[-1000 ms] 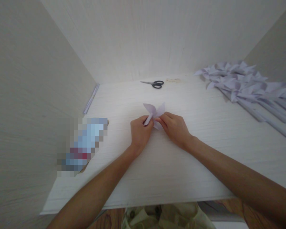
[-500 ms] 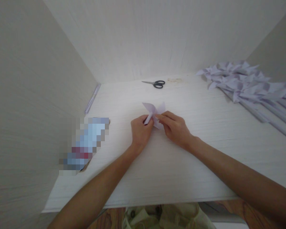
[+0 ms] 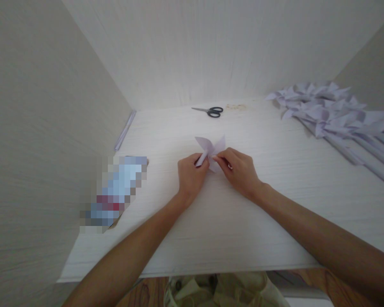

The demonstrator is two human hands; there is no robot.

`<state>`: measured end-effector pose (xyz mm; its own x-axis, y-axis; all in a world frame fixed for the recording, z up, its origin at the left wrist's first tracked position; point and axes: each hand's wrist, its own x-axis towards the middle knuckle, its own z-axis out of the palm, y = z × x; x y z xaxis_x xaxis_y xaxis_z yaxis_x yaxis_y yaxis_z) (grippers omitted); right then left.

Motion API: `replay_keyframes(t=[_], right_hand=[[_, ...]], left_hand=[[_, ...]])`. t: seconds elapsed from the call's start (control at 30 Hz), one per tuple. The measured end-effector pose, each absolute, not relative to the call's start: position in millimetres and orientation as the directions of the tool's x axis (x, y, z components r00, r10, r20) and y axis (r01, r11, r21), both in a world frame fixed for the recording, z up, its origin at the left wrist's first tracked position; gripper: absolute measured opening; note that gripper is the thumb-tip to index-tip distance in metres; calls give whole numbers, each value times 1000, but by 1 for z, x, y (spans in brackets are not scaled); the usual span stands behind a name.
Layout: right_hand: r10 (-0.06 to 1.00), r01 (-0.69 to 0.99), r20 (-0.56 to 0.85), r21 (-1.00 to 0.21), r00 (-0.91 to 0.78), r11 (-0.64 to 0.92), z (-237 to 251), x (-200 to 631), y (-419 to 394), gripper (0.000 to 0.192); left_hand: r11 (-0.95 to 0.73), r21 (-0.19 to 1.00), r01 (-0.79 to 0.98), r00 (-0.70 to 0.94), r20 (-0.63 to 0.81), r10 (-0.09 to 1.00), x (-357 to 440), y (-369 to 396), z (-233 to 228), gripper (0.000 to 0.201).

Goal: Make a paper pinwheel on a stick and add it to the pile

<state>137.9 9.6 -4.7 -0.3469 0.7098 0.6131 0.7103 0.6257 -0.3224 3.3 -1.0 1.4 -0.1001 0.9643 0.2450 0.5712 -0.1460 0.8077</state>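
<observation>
A small pale lilac paper pinwheel [image 3: 211, 148] sits at the middle of the white table [image 3: 211, 221], its pointed blades spread above my fingers. My left hand [image 3: 190, 177] pinches its rolled paper stem from the left. My right hand [image 3: 240, 170] grips the folded paper at the centre from the right. Both hands rest low on the tabletop and touch each other around the paper. The lower part of the pinwheel is hidden by my fingers.
Black-handled scissors [image 3: 211, 111] lie at the back of the table. A row of finished lilac paper pinwheels [image 3: 333, 113] on long stems fills the right side. A blurred package [image 3: 115, 192] lies at the left, and paper strips [image 3: 124, 130] lean along the left wall.
My hands and the pinwheel have barely moved; the fingers shifted slightly on the paper and the view drifted a little to the left.
</observation>
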Motion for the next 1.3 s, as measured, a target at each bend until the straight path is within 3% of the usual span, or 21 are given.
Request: replay_keyframes(t=[0.13,0.33,0.53,0.77,0.97,1.17,1.3], right_hand=[[675,654,632,-333,-380,679,-7,138,10,18],[734,729,598,-338,-322,595,-8,138,11,31],[718,681,583,-350,-379,643,-9,138,12,22],[766,757,547,-326,-337,566,-8,137,11,34],[737,723,563,-321,-374,612,-9,136,12,23],[786,774,511,-317,-347,548,-7,135,11,33],[758,753,540,-307,-367,582,-7,135,10,29]], left_hand=[[-127,814,568,-113,229,967,3,0,2,24],[-130,818,561,-113,231,966,3,-1,2,23],[-123,825,552,-119,224,967,3,0,2,22],[-116,820,561,-117,217,969,3,-1,3,23],[-128,818,561,-113,229,967,3,0,1,23],[-144,806,574,-100,243,965,2,-1,1,22],[-144,793,591,-100,250,963,3,-2,2,22]])
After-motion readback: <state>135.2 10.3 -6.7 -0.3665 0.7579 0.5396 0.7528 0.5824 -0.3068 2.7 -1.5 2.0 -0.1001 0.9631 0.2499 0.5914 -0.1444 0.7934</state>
